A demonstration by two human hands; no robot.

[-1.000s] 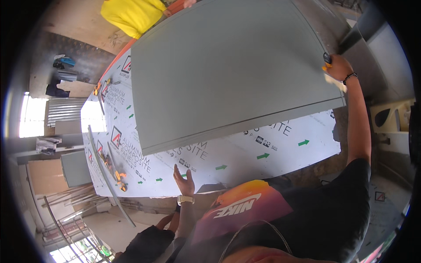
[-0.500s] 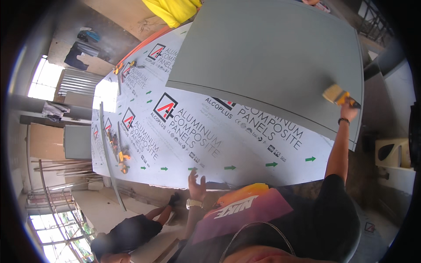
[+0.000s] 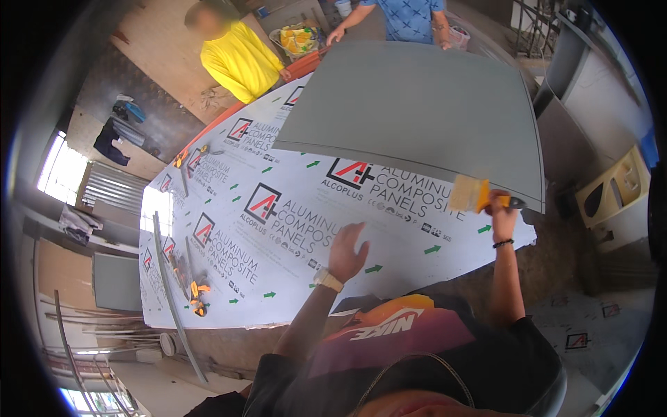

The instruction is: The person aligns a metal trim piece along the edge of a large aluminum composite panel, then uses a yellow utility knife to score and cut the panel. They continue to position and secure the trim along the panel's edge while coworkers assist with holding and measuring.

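Head view: the right hand [image 3: 501, 210] is clamped around the handle of a wide brush [image 3: 481, 196] with pale bristles and a yellow-and-black grip. Its bristles point left and overlap the near edge of a large grey panel [image 3: 417, 111]; whether they touch it cannot be told. The left hand [image 3: 349, 251] has its fingers and thumb apart over the white printed top of the counter [image 3: 410, 263], and it is unclear whether it rests there. A pale watch [image 3: 328, 279] circles the left wrist, a dark bracelet [image 3: 503, 243] the right.

The grey panel lies flat on the far right part of the counter. Toward the left end are an orange tool [image 3: 199, 297] and a long thin strip [image 3: 174, 299], which sticks out past the near edge.

Across the counter, a person in a yellow top [image 3: 241, 62] stands at the far left side; another in a blue patterned shirt [image 3: 413, 21] has one hand at the panel's far edge. Off to the right sits a cream plastic piece [image 3: 615, 198] with a dark opening.
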